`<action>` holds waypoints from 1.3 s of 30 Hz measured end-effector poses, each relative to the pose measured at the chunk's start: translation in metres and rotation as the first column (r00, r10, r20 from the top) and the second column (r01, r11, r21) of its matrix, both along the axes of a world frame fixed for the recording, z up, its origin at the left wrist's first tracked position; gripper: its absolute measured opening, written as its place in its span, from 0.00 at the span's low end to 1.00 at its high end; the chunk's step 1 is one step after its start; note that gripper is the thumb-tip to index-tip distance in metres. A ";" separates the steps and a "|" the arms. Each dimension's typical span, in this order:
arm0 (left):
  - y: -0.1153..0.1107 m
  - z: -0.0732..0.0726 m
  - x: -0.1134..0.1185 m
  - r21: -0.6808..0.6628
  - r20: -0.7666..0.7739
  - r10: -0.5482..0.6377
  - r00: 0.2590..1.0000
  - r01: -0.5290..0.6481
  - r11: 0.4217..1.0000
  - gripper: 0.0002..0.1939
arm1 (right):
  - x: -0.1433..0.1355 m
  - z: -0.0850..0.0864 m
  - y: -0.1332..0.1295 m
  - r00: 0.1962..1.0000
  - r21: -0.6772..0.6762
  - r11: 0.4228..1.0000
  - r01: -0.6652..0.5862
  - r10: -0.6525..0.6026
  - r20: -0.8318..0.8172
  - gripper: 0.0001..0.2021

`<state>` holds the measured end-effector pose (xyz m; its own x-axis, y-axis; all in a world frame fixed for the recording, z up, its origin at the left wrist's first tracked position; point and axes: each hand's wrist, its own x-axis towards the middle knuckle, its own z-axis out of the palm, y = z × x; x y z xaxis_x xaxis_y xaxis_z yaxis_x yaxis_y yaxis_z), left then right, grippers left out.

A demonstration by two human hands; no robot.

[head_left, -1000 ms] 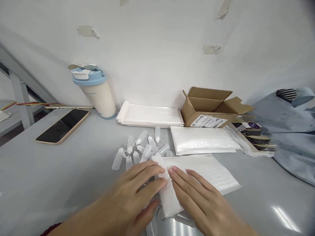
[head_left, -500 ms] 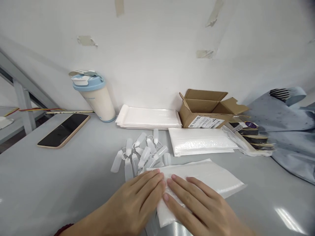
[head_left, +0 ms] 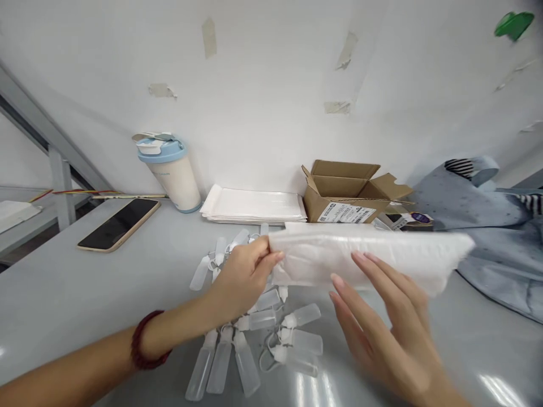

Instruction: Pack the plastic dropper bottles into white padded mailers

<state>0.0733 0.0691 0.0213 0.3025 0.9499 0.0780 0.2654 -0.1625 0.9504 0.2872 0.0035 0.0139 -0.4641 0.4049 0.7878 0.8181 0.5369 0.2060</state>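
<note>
My left hand [head_left: 241,277] pinches one end of a white padded envelope [head_left: 322,257], right of the middle of the frame. My right hand [head_left: 390,333] has its fingers spread by it; from here I can't tell if they touch, or see inside the envelope. Little see-through bottles [head_left: 258,320] lie low in the middle. The brown box [head_left: 313,206], right of center, has open flaps, its bottom hidden. A blue lid tops the cup [head_left: 176,180], upper left.

White padded envelope [head_left: 318,260]: underside unseen; front partly covered by bare right hand [head_left: 390,328], blurred, cut at lower edge.
Translucent plastic bottles, white-nozzled [head_left: 261,320]: several hidden behind bare left hand [head_left: 244,277]; count uncertain.
White paper label [head_left: 347,213], brown cardboard box [head_left: 313,204]: print illegible.
Pale blue spotted cloth [head_left: 496,254]: cut at right edge.
</note>
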 end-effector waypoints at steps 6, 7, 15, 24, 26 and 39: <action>0.050 0.006 0.042 -0.243 0.161 -0.185 0.969 0.221 0.944 0.09 | 0.011 -0.019 0.029 0.931 -0.222 0.915 0.336 -0.286 0.228 0.24; 0.056 0.002 0.045 -0.275 0.165 -0.206 0.965 0.246 0.929 0.09 | 0.015 -0.024 0.033 0.903 -0.269 0.875 0.403 -0.332 0.273 0.25; 0.078 -0.012 0.041 -0.292 -0.043 -0.274 0.961 0.250 0.923 0.16 | 0.032 -0.035 0.048 0.855 -0.354 0.792 0.498 -0.382 0.350 0.28; 0.117 -0.010 -0.019 0.308 -0.563 0.052 0.825 0.151 0.939 0.16 | 0.028 -0.036 0.056 0.852 -0.395 0.762 0.514 -0.399 0.339 0.25; 0.125 -0.011 -0.031 0.356 -0.628 0.083 0.774 0.191 0.915 0.19 | 0.027 -0.036 0.058 0.848 -0.399 0.755 0.521 -0.406 0.339 0.24; 0.138 -0.005 -0.052 0.337 -0.821 0.091 0.563 0.350 0.874 0.14 | 0.024 -0.035 0.059 0.850 -0.415 0.745 0.523 -0.418 0.321 0.23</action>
<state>0.0211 0.2073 0.0160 0.5615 0.8205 0.1073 0.8037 -0.5716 0.1651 0.3110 0.0629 -0.0211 -0.2346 0.9055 0.3535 0.9624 0.1652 0.2156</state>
